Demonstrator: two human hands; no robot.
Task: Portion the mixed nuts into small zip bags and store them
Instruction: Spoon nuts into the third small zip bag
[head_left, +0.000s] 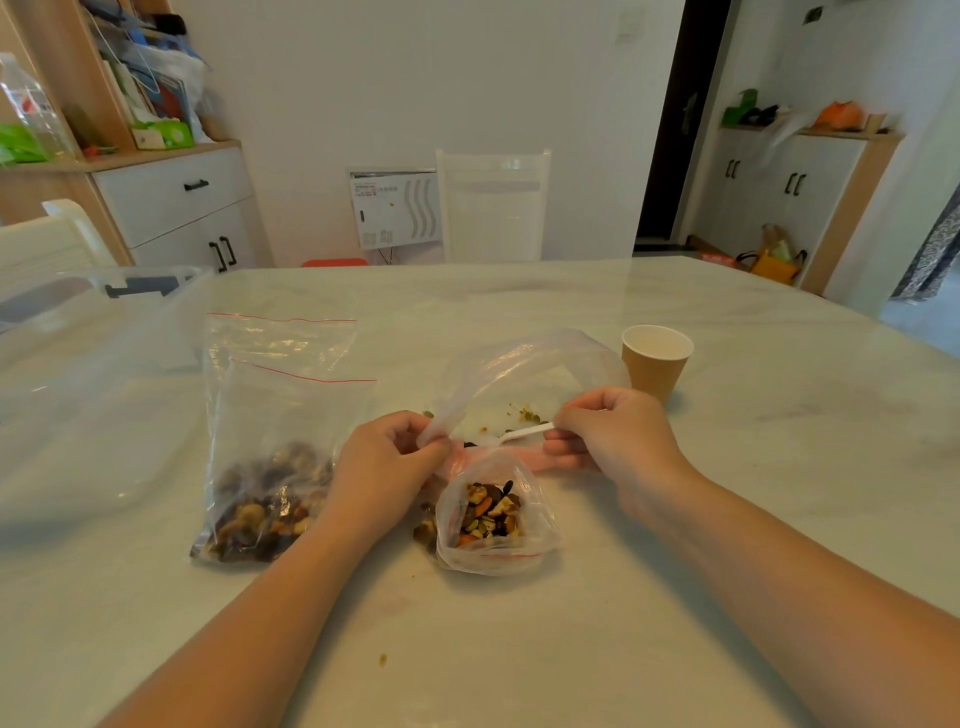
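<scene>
Your left hand (387, 460) pinches the thin rim of the big clear bag (519, 379), fingers curled tight on the film. Your right hand (605, 434) grips the handle of a white plastic spoon (522, 435), its bowl reaching into that bag toward your left pinch. Only a few seeds and crumbs show inside, so it looks close to spent. Right below both grips sits the small zip bag (493, 519), mouth open, mixed nuts (488, 512) heaped inside. That film is soft, slick and floppy, so I'd take it by the stiffer red zip strip, not the belly. The load looks light but loose, and will likely spill if the bag tips. Out past your left wrist lie two more zip bags (270, 441), one stacked on the other, dark nuts pooled at the near end. Your lower right fingers blur behind plastic. A few nuts (426, 527) beside the small bag may be inside or outside it; you can't tell.
</scene>
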